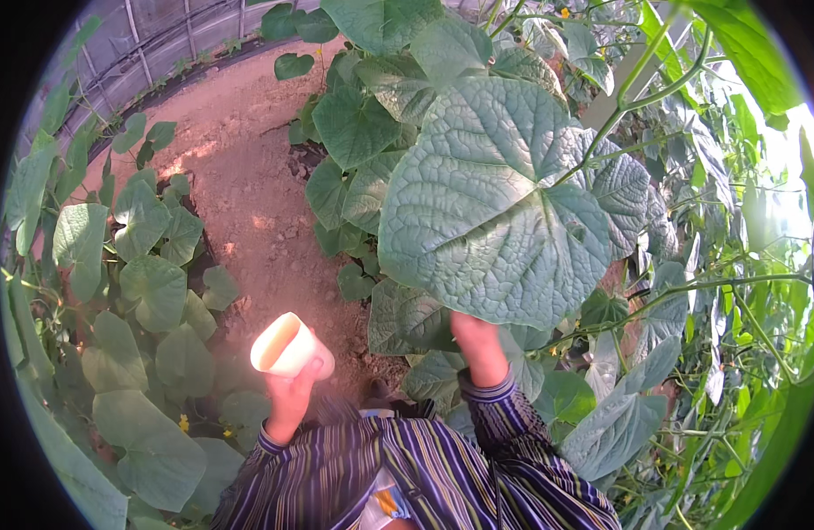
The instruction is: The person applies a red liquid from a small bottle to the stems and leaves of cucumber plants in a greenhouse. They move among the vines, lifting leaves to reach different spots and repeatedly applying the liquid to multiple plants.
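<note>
My left hand (292, 397) grips a pale, open-topped plastic container (305, 351), its mouth tilted up and to the left. Glare washes out the inside, so its contents cannot be made out. My right hand (479, 344) reaches in among the foliage. A very large cucumber leaf (493, 212) hangs over its fingers, so whatever they touch or hold is hidden. Other broad leaves (413, 318) surround that hand. From the upper right, a thick green stem (605, 129) runs down to the large leaf.
Reddish bare soil (254, 218) forms a path between the plant rows. More cucumber plants (148, 291) grow along the left. Dense vines (718, 285) crowd the right side. A greenhouse wall with ribs (138, 43) curves across the top left.
</note>
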Demonstrator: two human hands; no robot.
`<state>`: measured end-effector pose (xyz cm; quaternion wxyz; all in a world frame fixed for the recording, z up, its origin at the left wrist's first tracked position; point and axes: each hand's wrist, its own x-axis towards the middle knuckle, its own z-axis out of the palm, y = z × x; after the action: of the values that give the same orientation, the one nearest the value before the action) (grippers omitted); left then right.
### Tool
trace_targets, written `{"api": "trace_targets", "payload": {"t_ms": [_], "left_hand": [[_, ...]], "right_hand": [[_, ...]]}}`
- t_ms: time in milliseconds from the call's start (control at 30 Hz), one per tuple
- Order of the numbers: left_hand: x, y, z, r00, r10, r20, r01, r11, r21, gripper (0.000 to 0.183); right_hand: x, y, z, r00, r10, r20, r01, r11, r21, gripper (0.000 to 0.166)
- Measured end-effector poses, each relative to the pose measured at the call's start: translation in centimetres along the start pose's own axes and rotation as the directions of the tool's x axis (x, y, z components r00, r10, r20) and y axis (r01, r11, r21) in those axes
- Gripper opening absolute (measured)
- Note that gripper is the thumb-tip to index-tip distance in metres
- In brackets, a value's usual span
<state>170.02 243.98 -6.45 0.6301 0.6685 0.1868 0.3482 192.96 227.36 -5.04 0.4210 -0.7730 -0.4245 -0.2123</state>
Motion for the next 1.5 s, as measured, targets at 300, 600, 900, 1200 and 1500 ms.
{"api": "trace_targets", "payload": {"t_ms": [300, 600, 900, 1200, 1500], "left_hand": [[7.5, -4.0, -1.6, 0.984, -0.164, -0.075, 0.154, 0.980, -0.123, 0.054], [22.2, -7.2, -10.3, 0.986, -0.065, 0.154, 0.069, 0.997, -0.019, 0.057], [34.0, -8.9, -16.0, 0.892, -0.074, 0.446, 0.012, 0.990, 0.140, 0.043], [34.3, -12.2, -7.8, 0.735, -0.020, 0.678, -0.079, 0.990, 0.116, 0.045], [30.3, -15.8, 4.9, 0.590, 0.086, 0.802, -0.232, 0.970, 0.067, 0.047]], "right_hand": [[12.2, -4.0, -5.7, 0.634, 0.166, -0.755, 0.145, 0.934, 0.327, 0.096], [15.3, -5.5, 3.7, 0.491, 0.188, -0.851, -0.161, 0.979, 0.123, 0.060], [11.2, 8.7, 5.4, 0.044, 0.859, -0.511, -0.612, 0.428, 0.665, 0.053], [4.6, 23.2, -1.6, 0.674, 0.648, -0.356, -0.733, 0.648, -0.209, 0.040], [7.6, 14.2, 1.1, 0.496, 0.841, -0.218, -0.625, 0.519, 0.583, 0.054]]}}
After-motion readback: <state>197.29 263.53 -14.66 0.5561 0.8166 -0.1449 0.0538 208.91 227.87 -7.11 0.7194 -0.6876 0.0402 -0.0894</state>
